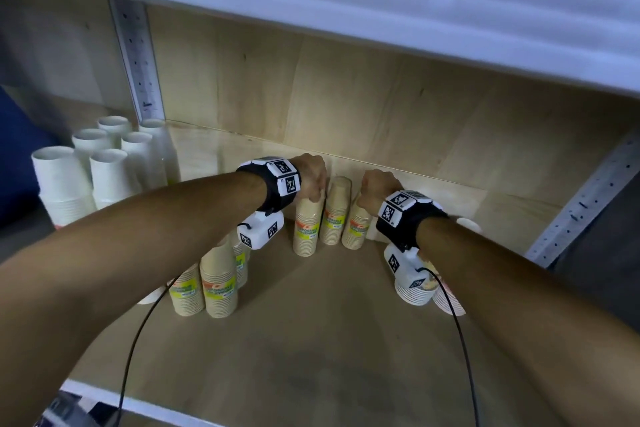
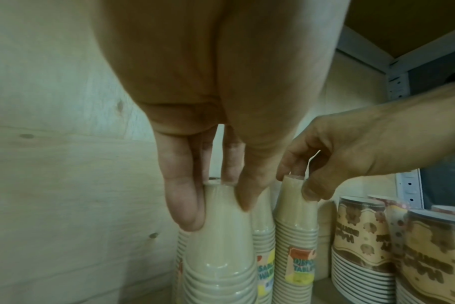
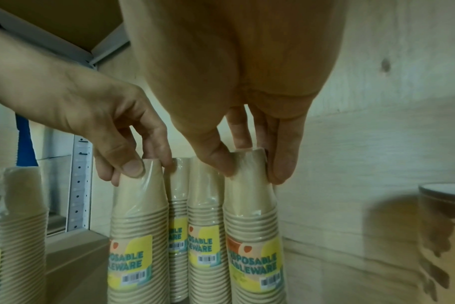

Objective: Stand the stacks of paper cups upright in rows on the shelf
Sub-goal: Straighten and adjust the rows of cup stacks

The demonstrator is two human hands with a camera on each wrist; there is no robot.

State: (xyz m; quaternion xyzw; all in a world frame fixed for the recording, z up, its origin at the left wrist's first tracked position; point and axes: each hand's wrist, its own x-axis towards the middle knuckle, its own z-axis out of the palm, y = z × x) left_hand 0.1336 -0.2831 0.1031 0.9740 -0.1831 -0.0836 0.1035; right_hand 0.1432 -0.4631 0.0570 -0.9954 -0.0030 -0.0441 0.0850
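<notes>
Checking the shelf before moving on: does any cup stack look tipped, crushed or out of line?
The wrapped white cup stack at far left leans outward; the kraft-brown stacks stand upright. No crushing is visible.

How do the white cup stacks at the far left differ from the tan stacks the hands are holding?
The white cup stacks are plain and unlabelled; the tan stacks carry yellow labels. The white ones stand untouched at the shelf's left end; the left hand and right hand each grip a tan stack's top near the back wall. Both kinds stand upright.

Matt kraft-paper cup stacks (image 3: pixel 252 236) — glossy plastic wrap, pale wood shelf (image 1: pixel 311 322), grey metal upright (image 1: pixel 138 55)
</notes>
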